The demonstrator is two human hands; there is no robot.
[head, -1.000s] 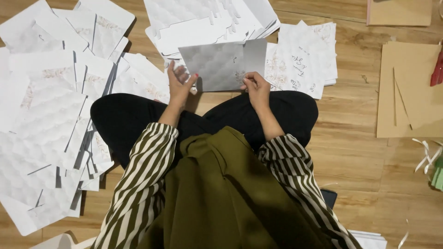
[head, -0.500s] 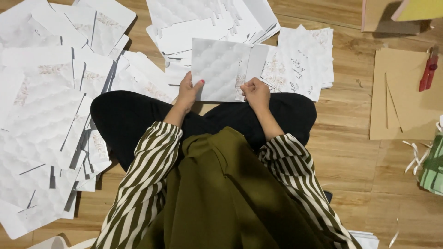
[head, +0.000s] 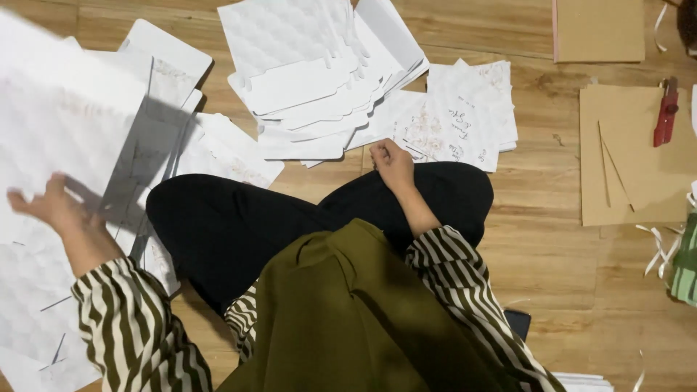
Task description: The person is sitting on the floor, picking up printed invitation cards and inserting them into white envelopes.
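I sit cross-legged on a wooden floor in black trousers. My left hand (head: 52, 209) is swung out to the left and grips the lower edge of a large white embossed sheet (head: 69, 109). The sheet is blurred and hangs above the left pile of white sheets (head: 29, 290), throwing a shadow on it. My right hand (head: 392, 163) rests on my right knee with its fingers curled and nothing in it. It lies beside a small stack of printed white cards (head: 457, 120).
A fanned stack of white die-cut sheets (head: 312, 72) lies ahead. Brown cardboard pieces (head: 624, 160) and a red cutter (head: 665, 112) lie to the right, another board (head: 599, 29) at the top. Paper strips (head: 657, 247) and a green-striped thing (head: 685, 268) are at the right edge.
The sheet that both hands held in front of my knees has gone left with my left hand. My right hand has let go of it and stayed on my knee.
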